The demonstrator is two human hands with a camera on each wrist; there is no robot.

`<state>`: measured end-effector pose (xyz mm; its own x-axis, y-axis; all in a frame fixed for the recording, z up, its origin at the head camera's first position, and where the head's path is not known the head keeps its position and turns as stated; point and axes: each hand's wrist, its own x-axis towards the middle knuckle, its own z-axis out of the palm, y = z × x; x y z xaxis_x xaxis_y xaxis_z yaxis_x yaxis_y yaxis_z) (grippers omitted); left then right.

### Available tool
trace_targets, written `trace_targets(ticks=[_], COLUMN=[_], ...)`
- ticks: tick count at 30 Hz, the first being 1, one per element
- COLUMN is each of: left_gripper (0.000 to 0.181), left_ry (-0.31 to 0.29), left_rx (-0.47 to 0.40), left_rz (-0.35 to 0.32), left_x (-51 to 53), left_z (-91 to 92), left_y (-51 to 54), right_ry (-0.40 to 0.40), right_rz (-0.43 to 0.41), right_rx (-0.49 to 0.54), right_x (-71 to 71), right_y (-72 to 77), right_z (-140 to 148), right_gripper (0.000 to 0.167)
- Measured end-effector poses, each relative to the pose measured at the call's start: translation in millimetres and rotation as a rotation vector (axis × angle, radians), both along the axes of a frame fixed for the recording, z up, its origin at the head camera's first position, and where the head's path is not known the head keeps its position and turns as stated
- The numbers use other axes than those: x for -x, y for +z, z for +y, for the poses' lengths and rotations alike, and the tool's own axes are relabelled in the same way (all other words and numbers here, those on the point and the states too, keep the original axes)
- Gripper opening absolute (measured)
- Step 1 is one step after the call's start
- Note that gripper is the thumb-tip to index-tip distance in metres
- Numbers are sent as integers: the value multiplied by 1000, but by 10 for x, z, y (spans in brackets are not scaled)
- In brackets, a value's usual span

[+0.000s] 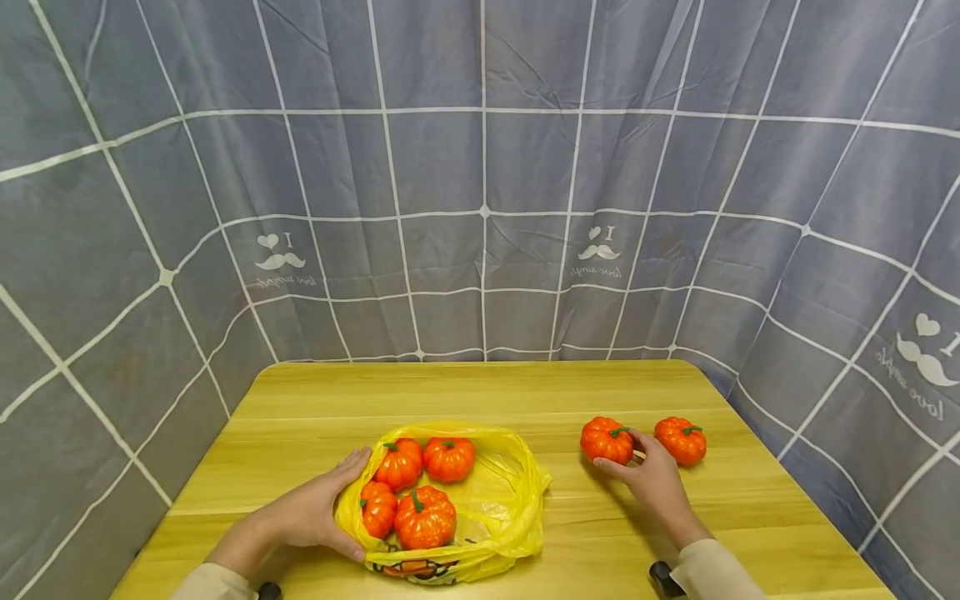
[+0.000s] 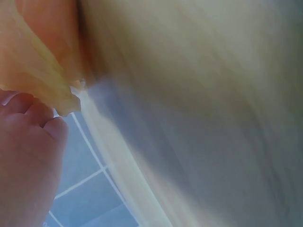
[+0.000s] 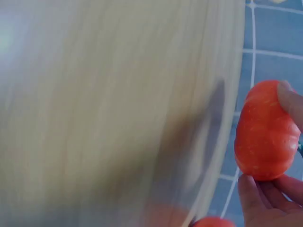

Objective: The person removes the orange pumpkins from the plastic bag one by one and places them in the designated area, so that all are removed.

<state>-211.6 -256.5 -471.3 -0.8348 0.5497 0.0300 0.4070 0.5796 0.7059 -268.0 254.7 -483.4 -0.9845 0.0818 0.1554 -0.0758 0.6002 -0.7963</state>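
A yellow plastic bag (image 1: pixel 525 525) lies with its mouth spread; inside are several orange pumpkins, one (image 1: pixel 425 518) near its front. My left hand (image 1: pixel 303 510) rests against the bag's left side, fingers behind and thumb at the front rim; the left wrist view shows the hand (image 2: pixel 28 156) beside the bag's edge (image 2: pixel 47 80). My right hand (image 1: pixel 656 479) grips a pumpkin (image 1: pixel 606 440) between thumb and fingers. In the right wrist view that pumpkin (image 3: pixel 266 132) sits between the thumb and fingertips of the hand (image 3: pixel 272 208).
Another orange pumpkin (image 1: pixel 680 442) sits on the wooden table (image 1: pixel 480 392), just right of the gripped one. A grey curtain (image 1: pixel 435 167) with white grid lines stands behind the table and along both sides.
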Motion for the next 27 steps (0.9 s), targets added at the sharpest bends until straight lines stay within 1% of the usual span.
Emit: trace_targets(ticks=[5,11,17,22,27], left_gripper=[133,132,132,132,132], left_ry=[6,10,5,5,5], left_rx=[14,7,-3,-15,-7], left_rz=[7,-11,-19,-28,-20], left_x=[-8,-23,-15,-8,0], left_z=[-18,-21,-23,-22,-20], left_y=[-15,-9,-15,-10,-10], right_ry=[-47,-58,-72,-57,-56], right_rz=[-22,-22,-25,6,36], right_rx=[-65,-130,-183,-238,-260], right_x=[6,23,39,72,93], right_y=[-42,-39,-52,-69,-68], right_z=[174,281,338,369,371], right_gripper=[92,94,91,86,86])
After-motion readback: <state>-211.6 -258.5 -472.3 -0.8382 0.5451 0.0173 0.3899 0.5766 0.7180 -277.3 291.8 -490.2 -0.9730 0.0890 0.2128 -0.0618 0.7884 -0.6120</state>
